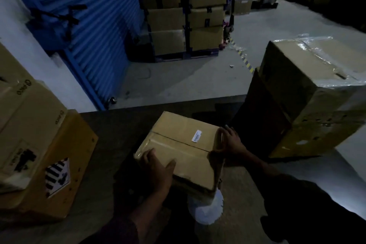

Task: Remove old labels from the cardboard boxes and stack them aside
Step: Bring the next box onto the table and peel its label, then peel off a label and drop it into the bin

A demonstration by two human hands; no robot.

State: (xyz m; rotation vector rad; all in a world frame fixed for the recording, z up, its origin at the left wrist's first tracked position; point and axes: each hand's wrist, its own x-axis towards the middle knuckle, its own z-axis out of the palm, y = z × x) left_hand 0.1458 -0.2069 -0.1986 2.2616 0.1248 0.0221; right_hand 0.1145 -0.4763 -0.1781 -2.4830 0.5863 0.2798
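A blue roller shutter (pixel 85 18) is filling the upper left, with a pallet stack of cartons (pixel 186 16) standing beside it on the grey floor (pixel 188 77). A big plastic-wrapped carton (pixel 309 93) is sitting at the right, and stacked boxes (pixel 39 144) bearing a striped hazard sticker (pixel 57 177) are sitting at the left. Between them, low in the middle, the cardboard box (pixel 182 144) is lying tilted, its white label (pixel 196 135) still stuck on the top flap. The left hand (pixel 158 170) is pressing the box's near left corner, fingers spread flat. The right hand (pixel 230 140) is gripping the right edge, fingers curling over it.
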